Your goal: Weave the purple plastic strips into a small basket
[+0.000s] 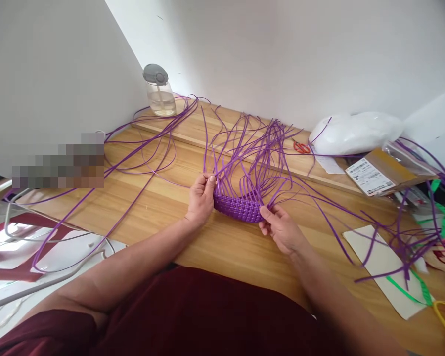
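A small purple woven piece [238,206] rests on the wooden table [222,247] in front of me. Many long purple strands [252,148] rise and fan out from its top. My left hand [200,200] grips the piece's left end, fingers pinched around the strands there. My right hand [280,227] holds the right end, thumb on the weave and fingers curled beneath it.
A clear water bottle with a grey lid [158,91] stands at the back left corner. Orange-handled scissors [301,147], a white plastic bag [356,131] and a labelled cardboard box [378,173] lie at the right. White paper [381,262] and green strands [417,291] lie nearer right.
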`<state>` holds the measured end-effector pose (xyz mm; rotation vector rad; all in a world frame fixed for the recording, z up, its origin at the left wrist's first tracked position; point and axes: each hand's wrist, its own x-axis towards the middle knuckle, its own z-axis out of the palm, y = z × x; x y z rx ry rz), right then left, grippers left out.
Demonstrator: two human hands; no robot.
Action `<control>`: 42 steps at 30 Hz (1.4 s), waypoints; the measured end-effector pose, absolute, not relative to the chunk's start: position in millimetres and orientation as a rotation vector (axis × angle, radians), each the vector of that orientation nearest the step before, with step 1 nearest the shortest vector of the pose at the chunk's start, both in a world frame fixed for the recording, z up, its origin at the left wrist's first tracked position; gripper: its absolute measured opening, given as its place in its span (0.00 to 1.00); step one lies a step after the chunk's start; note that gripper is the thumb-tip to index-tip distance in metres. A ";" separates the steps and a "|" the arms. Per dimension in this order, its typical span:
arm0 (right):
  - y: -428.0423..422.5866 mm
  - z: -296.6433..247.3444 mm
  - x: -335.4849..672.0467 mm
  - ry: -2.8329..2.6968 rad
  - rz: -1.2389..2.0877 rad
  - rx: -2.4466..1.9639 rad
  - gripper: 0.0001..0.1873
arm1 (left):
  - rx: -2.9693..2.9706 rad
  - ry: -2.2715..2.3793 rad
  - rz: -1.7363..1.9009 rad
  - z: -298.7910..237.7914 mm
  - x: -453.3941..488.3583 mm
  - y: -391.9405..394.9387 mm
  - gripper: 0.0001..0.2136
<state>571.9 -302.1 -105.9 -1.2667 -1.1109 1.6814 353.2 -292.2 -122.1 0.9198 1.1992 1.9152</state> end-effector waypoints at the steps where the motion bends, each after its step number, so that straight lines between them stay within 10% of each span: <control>1: -301.6 -106.1 572.5 -1.094 1.735 -1.264 0.26 | 0.928 1.207 1.907 -121.6 351.6 -292.1 0.15; 33: -299.9 -105.5 582.4 -0.883 1.955 -1.158 0.21 | 0.777 1.262 2.014 -109.7 329.9 -286.5 0.15; 42: -302.1 -104.7 580.3 -0.909 1.926 -1.161 0.24 | 1.866 1.299 1.551 -62.3 335.2 -317.9 0.09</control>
